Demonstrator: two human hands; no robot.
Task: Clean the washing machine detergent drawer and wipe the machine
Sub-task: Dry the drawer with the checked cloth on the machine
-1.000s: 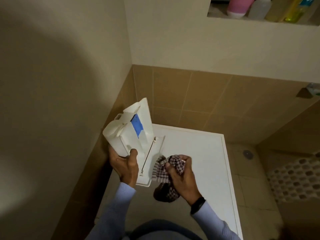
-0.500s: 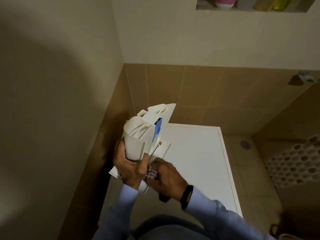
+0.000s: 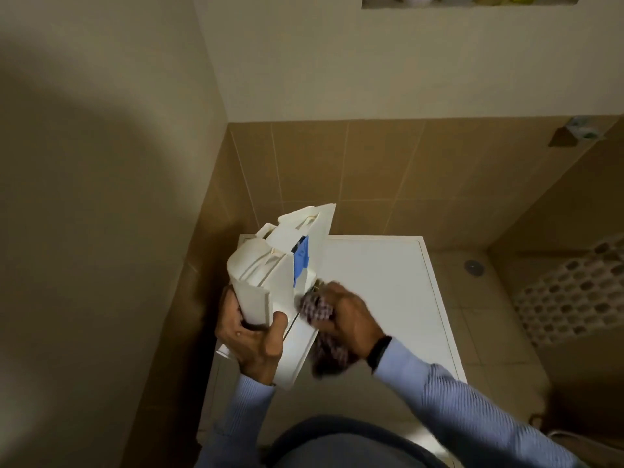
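Note:
The white detergent drawer, with a blue insert, is held tilted above the left part of the white washing machine top. My left hand grips the drawer's near end, thumb on its side. My right hand holds a bunched checked cloth against the drawer's right side near the blue insert. The cloth's tail hangs below my right wrist. My right hand is motion-blurred.
The machine stands in a corner, a beige wall on the left and brown tiles behind. A recessed shelf with bottles sits high up. To the right lie a tiled floor with a drain and a perforated basket.
The drawer has turned from upright to leaning right. My right hand moved the cloth from in front of the drawer up against its right side.

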